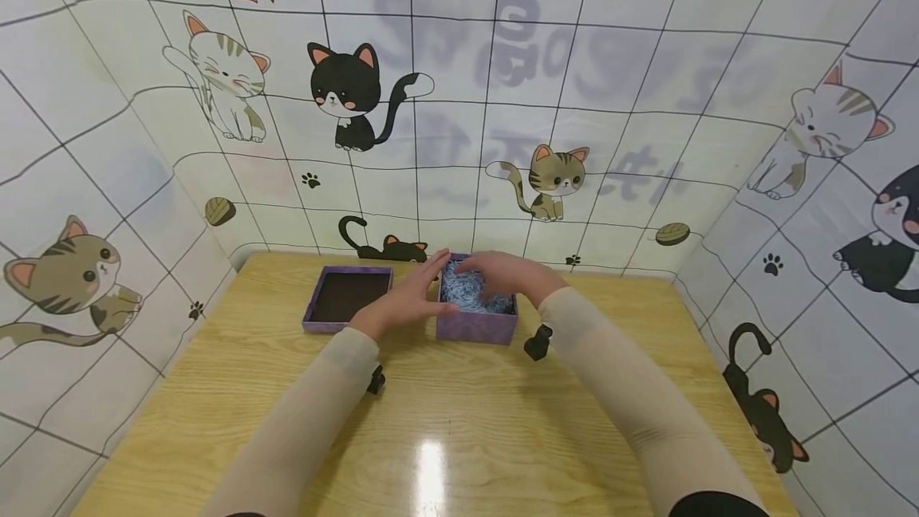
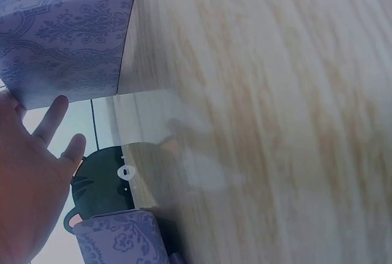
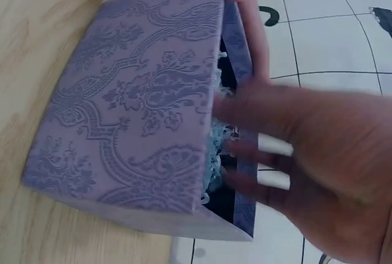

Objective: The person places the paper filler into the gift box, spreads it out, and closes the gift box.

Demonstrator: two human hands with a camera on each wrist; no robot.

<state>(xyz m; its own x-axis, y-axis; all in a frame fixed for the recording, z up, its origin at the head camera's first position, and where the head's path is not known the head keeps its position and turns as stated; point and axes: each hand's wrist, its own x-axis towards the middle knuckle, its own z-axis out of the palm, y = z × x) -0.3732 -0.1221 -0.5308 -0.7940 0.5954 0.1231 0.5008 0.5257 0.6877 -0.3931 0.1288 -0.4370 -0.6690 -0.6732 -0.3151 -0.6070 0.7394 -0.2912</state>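
Note:
A purple patterned box (image 1: 475, 329) stands uncovered near the table's back edge, with light blue shredded paper (image 1: 462, 287) inside. My left hand (image 1: 405, 303) lies along the box's left side, fingers stretched toward the back corner and thumb at the front rim. In the left wrist view its spread fingers (image 2: 52, 120) show beside the box (image 2: 67, 37). From the right, my right hand (image 1: 511, 274) reaches over the rim. The right wrist view has its blurred fingers dipping into the shredded paper (image 3: 214, 160), fingertips partly hidden behind the box wall.
To the left of the box lies a shallow purple lid (image 1: 352, 295), its dark inside facing up. The wooden table (image 1: 445, 405) meets cat-printed wall sheets (image 1: 459, 134) at the back and sides. Small black devices (image 1: 538, 343) sit at both wrists.

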